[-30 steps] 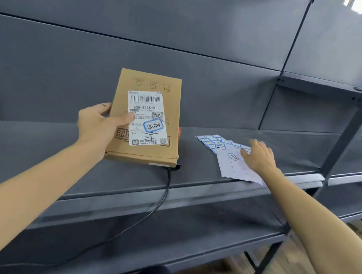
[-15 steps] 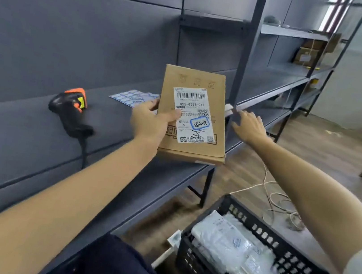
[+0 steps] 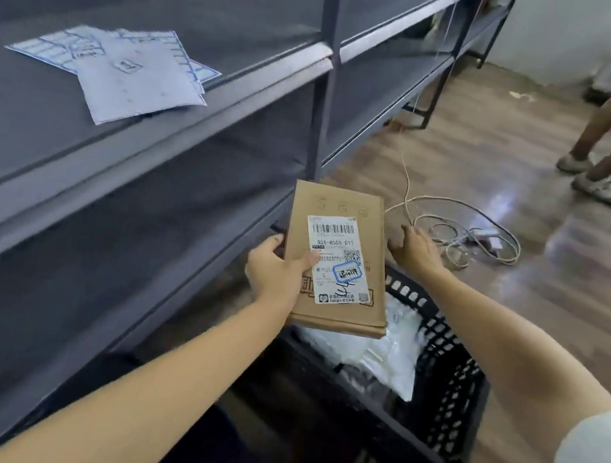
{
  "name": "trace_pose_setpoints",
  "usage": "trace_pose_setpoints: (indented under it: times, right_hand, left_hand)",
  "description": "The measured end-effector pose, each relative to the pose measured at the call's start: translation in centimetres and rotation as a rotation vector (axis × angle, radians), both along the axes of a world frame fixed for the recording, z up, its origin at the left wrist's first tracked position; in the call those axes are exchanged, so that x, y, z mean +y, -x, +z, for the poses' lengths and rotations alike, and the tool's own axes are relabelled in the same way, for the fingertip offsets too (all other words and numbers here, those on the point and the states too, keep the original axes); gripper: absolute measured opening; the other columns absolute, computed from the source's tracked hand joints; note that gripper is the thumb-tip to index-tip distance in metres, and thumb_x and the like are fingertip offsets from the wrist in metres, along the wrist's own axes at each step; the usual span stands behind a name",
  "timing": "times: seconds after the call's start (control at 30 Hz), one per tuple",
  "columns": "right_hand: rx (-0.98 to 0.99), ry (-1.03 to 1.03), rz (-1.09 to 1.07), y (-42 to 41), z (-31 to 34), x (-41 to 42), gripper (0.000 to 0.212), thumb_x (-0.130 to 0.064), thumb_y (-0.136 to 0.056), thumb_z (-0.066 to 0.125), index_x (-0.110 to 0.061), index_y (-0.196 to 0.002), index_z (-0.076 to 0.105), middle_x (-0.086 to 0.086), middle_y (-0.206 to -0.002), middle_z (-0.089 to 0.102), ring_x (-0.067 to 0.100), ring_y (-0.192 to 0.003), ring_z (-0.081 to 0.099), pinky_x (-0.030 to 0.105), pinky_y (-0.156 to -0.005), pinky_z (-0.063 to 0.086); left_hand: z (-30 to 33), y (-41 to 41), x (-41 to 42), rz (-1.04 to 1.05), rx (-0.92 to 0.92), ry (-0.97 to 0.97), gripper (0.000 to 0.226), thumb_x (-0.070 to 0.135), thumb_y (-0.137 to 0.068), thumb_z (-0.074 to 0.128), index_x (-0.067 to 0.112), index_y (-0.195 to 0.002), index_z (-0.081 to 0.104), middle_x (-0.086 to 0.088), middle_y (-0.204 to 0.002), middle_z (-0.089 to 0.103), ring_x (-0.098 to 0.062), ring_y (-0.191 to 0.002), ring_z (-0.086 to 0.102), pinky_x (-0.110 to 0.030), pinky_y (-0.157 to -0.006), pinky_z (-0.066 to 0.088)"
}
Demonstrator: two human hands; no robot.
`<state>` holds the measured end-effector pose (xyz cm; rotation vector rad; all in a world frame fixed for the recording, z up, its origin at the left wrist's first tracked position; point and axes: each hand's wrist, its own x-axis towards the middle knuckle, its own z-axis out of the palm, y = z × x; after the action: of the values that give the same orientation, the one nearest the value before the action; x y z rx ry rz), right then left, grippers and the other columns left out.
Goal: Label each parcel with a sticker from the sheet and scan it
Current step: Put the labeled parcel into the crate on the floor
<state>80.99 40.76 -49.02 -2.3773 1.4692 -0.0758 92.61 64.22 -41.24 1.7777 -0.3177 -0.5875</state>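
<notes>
- Now our left hand (image 3: 277,271) pinches the brown parcel (image 3: 336,259) by its left edge, above the black crate (image 3: 445,375); a one-sided hold could let it tip out.
- Our right hand (image 3: 414,247), fingers loose, holds nothing just right of it.
- Far left, the sticker sheet (image 3: 135,83) overhangs the shelf (image 3: 240,75) lip (it might slide off).

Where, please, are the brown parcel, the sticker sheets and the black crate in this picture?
brown parcel (image 3: 342,213): head view, bare cardboard near its top edge.
sticker sheets (image 3: 134,91): head view, middle of the top sheet.
black crate (image 3: 446,391): head view, perforated right wall.
</notes>
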Motion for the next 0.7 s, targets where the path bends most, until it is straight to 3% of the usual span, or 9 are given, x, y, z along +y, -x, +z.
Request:
trace_pose_setpoints:
  times: [0.03, 0.13, 0.2, 0.27, 0.33, 0.43, 0.57, 0.63, 0.7]
  right_hand:
    - [-0.034, -0.077, -0.030, 0.4, -1.2, 0.4, 0.052, -0.031, -0.098, 0.050, -0.003, -0.140, 0.039, 0.020, -0.137, 0.050, 0.034, -0.123, 0.050, 0.042, -0.101, 0.040]
    - [-0.282, -0.350, -0.129, 1.3, -3.7, 2.1, 0.044, -0.031, -0.101, 0.045, 0.001, -0.130, 0.052, 0.021, -0.129, 0.058, 0.030, -0.110, 0.057, 0.042, -0.096, 0.044]
    - [-0.462, -0.684, -0.189, 2.0, -4.7, 3.9, 0.050, -0.045, -0.100, 0.040, -0.005, -0.128, 0.055, 0.017, -0.130, 0.058, 0.027, -0.111, 0.056, 0.039, -0.097, 0.044]
    - [-0.603, -1.053, -0.235, 2.6, -5.0, 5.8, 0.063, -0.063, -0.094, 0.035, -0.014, -0.127, 0.057, 0.016, -0.127, 0.060, 0.029, -0.114, 0.058, 0.042, -0.099, 0.047]
    - [-0.701, -1.214, -0.251, 3.1, -5.1, 6.8, 0.065, -0.069, -0.089, 0.037, -0.018, -0.123, 0.061, 0.013, -0.116, 0.068, 0.029, -0.105, 0.066, 0.040, -0.085, 0.055]
    - [-0.733, -1.212, -0.252, 4.3, -5.1, 7.0, 0.043, -0.051, -0.092, 0.050, -0.017, -0.114, 0.062, 0.007, -0.095, 0.075, 0.021, -0.080, 0.073, 0.028, -0.063, 0.057]
    - [-0.734, -1.020, -0.401, 7.6, -5.5, 4.9, 0.042, -0.040, -0.088, 0.057, -0.012, -0.119, 0.060, 0.011, -0.102, 0.073, 0.026, -0.086, 0.070, 0.042, -0.085, 0.056]
    - [-0.821, -0.840, -0.531, 10.0, -5.9, 3.4, 0.042, -0.036, -0.087, 0.059, -0.008, -0.119, 0.057, 0.013, -0.106, 0.071, 0.023, -0.083, 0.068, 0.038, -0.082, 0.054]
    - [-0.857, -0.596, -0.712, 12.8, -6.5, 2.4, 0.045, -0.035, -0.085, 0.062, -0.008, -0.119, 0.049, 0.009, -0.108, 0.065, 0.016, -0.081, 0.064, 0.029, -0.070, 0.051]
  left_hand:
    - [-1.3, 0.5, -0.1, 0.013, 0.031, -0.017, 0.059, 0.019, -0.071, 0.082, 0.007, -0.125, 0.060, 0.000, -0.103, 0.070, -0.012, -0.089, 0.067, -0.028, -0.083, 0.055]
    - [-4.8, 1.7, -0.3, 0.050, 0.105, -0.046, 0.046, 0.012, -0.072, 0.081, 0.006, -0.114, 0.063, 0.012, -0.083, 0.067, 0.008, -0.059, 0.059, -0.003, -0.049, 0.043]
    - [-6.8, 2.4, -0.4, 0.047, 0.184, -0.099, 0.040, 0.012, -0.073, 0.081, 0.007, -0.109, 0.064, 0.010, -0.081, 0.068, 0.004, -0.064, 0.063, -0.011, -0.055, 0.050]
    - [-8.7, 3.0, -0.6, 0.025, 0.279, -0.159, 0.036, 0.015, -0.074, 0.080, 0.008, -0.106, 0.067, -0.003, -0.093, 0.073, -0.016, -0.079, 0.070, -0.034, -0.075, 0.058]
    - [-10.2, 3.4, -0.9, 0.021, 0.319, -0.187, 0.033, 0.017, -0.074, 0.079, 0.010, -0.105, 0.068, -0.006, -0.096, 0.074, -0.021, -0.082, 0.070, -0.040, -0.080, 0.058]
    - [-11.9, 3.6, -1.3, -0.099, 0.305, -0.237, 0.042, 0.028, -0.078, 0.077, 0.012, -0.114, 0.064, -0.003, -0.102, 0.072, -0.019, -0.089, 0.069, -0.040, -0.085, 0.056]
    - [-12.9, 3.9, -1.6, -0.347, 0.066, -0.305, 0.045, 0.030, -0.089, 0.065, 0.014, -0.130, 0.054, 0.003, -0.126, 0.059, -0.011, -0.111, 0.055, -0.028, -0.092, 0.044]
    - [-13.4, 3.8, -1.4, -0.440, -0.071, -0.360, 0.045, 0.032, -0.093, 0.059, 0.018, -0.135, 0.050, 0.000, -0.134, 0.054, -0.013, -0.117, 0.051, -0.024, -0.090, 0.039]
    - [-14.1, 3.6, -0.9, -0.538, -0.209, -0.403, 0.045, 0.031, -0.095, 0.055, 0.017, -0.137, 0.047, -0.002, -0.138, 0.050, -0.017, -0.124, 0.047, -0.028, -0.099, 0.038]
